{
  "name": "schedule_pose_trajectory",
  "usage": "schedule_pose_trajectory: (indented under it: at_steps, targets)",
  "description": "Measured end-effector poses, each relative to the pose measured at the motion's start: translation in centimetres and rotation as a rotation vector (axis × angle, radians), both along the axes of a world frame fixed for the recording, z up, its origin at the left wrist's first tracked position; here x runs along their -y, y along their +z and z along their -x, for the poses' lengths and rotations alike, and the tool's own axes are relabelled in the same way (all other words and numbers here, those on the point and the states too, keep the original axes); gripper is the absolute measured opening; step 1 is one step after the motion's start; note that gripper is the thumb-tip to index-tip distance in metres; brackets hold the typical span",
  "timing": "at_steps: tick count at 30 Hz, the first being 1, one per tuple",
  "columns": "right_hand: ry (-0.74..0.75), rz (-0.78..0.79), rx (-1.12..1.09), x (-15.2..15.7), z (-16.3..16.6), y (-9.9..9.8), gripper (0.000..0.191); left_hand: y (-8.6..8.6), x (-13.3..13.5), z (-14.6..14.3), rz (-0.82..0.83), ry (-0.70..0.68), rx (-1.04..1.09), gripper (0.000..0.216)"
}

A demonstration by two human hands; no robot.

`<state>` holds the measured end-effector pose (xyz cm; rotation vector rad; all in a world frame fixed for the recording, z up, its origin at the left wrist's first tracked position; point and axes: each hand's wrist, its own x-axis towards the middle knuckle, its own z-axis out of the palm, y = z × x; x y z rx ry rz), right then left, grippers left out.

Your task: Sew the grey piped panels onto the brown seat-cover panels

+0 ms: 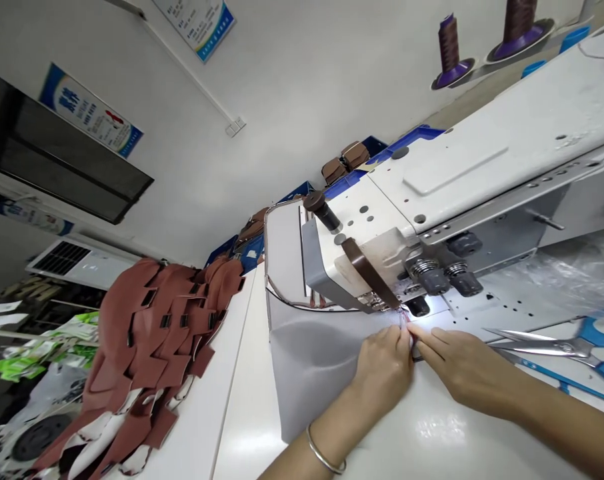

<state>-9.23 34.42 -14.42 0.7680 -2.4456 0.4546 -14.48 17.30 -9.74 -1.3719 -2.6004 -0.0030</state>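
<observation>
My left hand lies on a grey fabric panel with its fingers curled and pinching the panel's edge right at the needle of the white sewing machine. My right hand comes in from the right, fingers stretched and pressed together, touching the same spot under the presser foot. A brown strap runs down the machine head to the needle. A silver bangle sits on my left wrist.
A pile of brown cut leather pieces lies at the left on the white table. Blue-handled scissors lie at the right. Thread cones stand behind the machine, and blue bins hold brown parts.
</observation>
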Motion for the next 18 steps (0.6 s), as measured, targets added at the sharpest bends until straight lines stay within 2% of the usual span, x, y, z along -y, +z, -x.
schedule_pose_trajectory:
  at_steps: [6,18]
  targets:
    - [-0.027,-0.027,-0.064,0.3,0.3,-0.3,0.041,-0.3,-0.6,-0.7,0.016,0.038,0.025,0.01]
    - [-0.032,-0.012,-0.015,0.6,1.0,-0.2,0.04,-0.6,0.0,1.1,0.057,-0.047,0.012,0.015]
